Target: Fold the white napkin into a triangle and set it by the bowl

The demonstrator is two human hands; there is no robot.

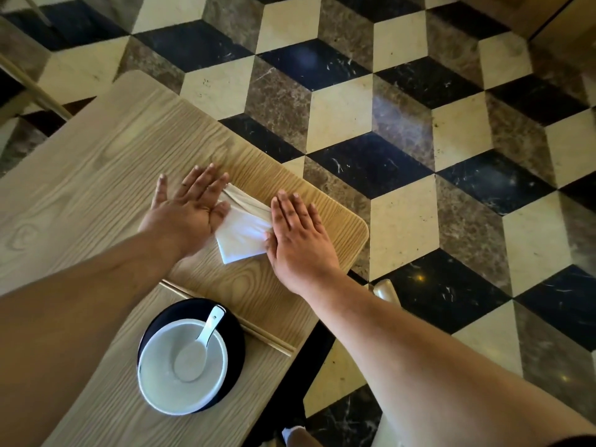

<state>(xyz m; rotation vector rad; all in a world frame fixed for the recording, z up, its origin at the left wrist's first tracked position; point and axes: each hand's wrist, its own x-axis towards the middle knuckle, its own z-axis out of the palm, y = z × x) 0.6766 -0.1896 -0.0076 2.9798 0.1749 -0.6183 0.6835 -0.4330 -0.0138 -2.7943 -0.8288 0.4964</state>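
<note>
The white napkin (242, 230) lies flat on the wooden table (96, 162), near its far right corner. My left hand (188, 209) presses palm-down on the napkin's left side, fingers spread. My right hand (298, 235) lies flat on its right side, fingers straight and close together. Both hands hide the napkin's outer edges; a folded strip shows at its far end. A white bowl (161, 375) with a white ceramic spoon (201, 343) in it stands on a black plate (230, 346) nearer to me, apart from the napkin.
A pair of wooden chopsticks (267, 338) lies diagonally beside the black plate, partly under it. The table's rounded right corner (362, 225) is just past my right hand. Beyond the edge lies a cube-patterned tile floor (419, 140). A white shoe (292, 432) shows below the table.
</note>
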